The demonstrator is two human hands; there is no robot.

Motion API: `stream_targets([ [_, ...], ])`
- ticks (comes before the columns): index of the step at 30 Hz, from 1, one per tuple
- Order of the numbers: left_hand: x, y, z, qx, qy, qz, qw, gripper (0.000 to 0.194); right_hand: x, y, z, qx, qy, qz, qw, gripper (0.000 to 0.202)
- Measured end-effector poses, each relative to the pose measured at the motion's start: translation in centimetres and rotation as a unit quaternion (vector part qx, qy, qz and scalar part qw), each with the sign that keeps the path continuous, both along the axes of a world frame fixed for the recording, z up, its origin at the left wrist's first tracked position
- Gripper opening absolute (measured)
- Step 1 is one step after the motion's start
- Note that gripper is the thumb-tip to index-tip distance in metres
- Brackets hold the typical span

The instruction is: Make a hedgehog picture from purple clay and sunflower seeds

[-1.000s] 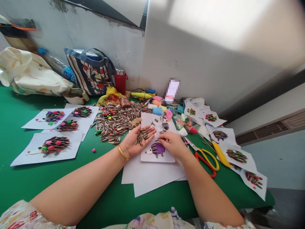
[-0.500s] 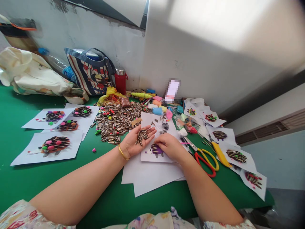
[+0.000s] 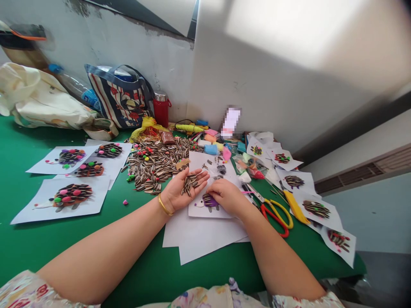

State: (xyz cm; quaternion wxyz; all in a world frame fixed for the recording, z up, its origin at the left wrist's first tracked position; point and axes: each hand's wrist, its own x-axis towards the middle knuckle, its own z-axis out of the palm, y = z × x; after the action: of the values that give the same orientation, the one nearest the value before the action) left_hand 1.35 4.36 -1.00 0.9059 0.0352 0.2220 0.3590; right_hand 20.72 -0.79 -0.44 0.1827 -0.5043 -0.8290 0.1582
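My left hand, palm up with the fingers stretched out, carries a small heap of striped sunflower seeds. Just right of it, my right hand has thumb and fingers pinched on a sunflower seed at the purple clay hedgehog; the fingertips partly cover it. Several seeds lie in a row across the hedgehog's back. It has a white face and grey feet, and sits on a white paper sheet. Grey clay lumps and a few loose seeds lie higher on this sheet.
A big pile of sunflower seeds spreads behind my left hand. Finished hedgehog sheets lie left and right. Scissors and a yellow cutter are beside my right forearm. Clay packs, a red bottle and bags stand behind.
The view has shifted very slightly. My right hand stays pinched at the hedgehog's back with hardly any movement, and my left hand still carries the seeds.
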Motion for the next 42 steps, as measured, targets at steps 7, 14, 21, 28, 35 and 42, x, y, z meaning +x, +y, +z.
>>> stream_targets([
  [7,0.0,0.1,-0.1,0.000,0.000,0.000,1.000,0.037,0.4,-0.1,0.2,0.006,0.060,-0.029,0.998,0.020],
  [14,-0.1,0.1,-0.1,0.006,0.007,-0.003,1.000,0.037,2.0,-2.0,1.4,-0.032,0.103,-0.089,0.990,0.017],
  [21,0.0,0.0,-0.1,0.010,0.016,-0.004,1.000,0.038,1.4,-3.6,0.9,-0.083,0.100,-0.083,0.988,0.017],
  [28,0.0,0.0,0.1,0.008,0.018,-0.005,1.000,0.039,1.0,-3.4,0.6,-0.068,0.097,-0.057,0.991,0.017],
  [35,0.0,0.0,0.0,0.009,0.014,-0.008,1.000,0.038,0.8,-3.3,0.1,-0.035,0.059,-0.037,0.997,0.019],
  [42,0.0,0.0,-0.1,0.011,0.010,-0.007,1.000,0.038,0.6,-3.5,0.0,-0.016,0.039,-0.031,0.999,0.019],
])
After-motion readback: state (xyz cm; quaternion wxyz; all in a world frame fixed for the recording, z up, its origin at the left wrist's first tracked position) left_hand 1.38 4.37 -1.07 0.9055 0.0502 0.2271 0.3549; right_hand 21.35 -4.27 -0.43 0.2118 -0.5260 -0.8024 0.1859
